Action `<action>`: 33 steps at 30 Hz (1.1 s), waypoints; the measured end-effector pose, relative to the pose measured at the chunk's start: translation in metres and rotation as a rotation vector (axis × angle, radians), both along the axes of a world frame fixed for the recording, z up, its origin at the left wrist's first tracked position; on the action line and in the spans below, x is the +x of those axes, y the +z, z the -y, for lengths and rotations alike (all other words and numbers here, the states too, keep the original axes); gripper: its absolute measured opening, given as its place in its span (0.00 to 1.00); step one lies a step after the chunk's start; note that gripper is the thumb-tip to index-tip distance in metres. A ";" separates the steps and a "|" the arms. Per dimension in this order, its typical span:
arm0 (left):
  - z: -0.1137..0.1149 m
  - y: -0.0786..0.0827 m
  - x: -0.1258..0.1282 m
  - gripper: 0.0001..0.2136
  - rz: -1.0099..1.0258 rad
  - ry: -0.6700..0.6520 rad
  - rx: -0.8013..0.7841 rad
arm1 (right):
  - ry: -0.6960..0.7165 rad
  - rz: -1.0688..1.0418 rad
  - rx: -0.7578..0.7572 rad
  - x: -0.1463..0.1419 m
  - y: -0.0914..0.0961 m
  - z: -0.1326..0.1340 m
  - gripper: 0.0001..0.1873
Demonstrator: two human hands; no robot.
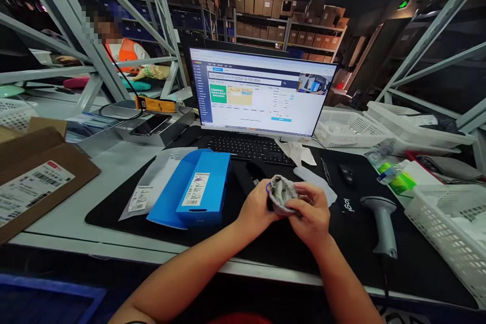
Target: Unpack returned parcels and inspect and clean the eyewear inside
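Between my two hands is a small grey cloth pouch (pixel 281 196), its gathered mouth facing up toward me. My left hand (pixel 258 207) grips its left side, where a bit of blue cord shows. On the right side, the fingers and thumb of my right hand (pixel 313 212) pinch the rim. Whatever lies inside the pouch is not clear. To the left, a blue box (pixel 210 187) with a white label rests on the black desk mat, its flap folded out. A frosted plastic bag (pixel 154 182) with a label lies beside and partly under that flap.
A monitor (pixel 261 111) and keyboard (pixel 246 149) stand behind my hands. Rightward are a mouse (pixel 346 174), a barcode scanner (pixel 384 225) and white baskets (pixel 448 233). An open cardboard box (pixel 41 177) sits at far left. A person in an orange vest (pixel 128 51) is beyond the frame.
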State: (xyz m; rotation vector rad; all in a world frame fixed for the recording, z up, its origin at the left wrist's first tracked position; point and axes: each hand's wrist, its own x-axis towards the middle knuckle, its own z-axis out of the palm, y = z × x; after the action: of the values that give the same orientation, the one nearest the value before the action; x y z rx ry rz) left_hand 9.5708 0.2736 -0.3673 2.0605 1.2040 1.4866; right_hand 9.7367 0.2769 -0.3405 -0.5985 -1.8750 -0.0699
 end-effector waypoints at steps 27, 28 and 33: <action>-0.014 0.029 -0.032 0.20 -0.366 -0.144 0.467 | -0.188 0.277 0.052 0.020 0.008 -0.004 0.17; -0.014 0.028 -0.031 0.22 -0.368 -0.163 0.445 | -0.188 0.306 0.037 0.022 0.007 -0.005 0.16; -0.017 0.017 -0.029 0.53 -0.157 -0.172 0.209 | -0.241 0.030 -0.082 0.042 0.009 -0.009 0.11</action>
State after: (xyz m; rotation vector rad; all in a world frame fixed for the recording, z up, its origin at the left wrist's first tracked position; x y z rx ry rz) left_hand 9.5415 0.2907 -0.3500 2.3909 0.9286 1.4453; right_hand 9.7787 0.2860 -0.3320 -0.8823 -1.8336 -0.1608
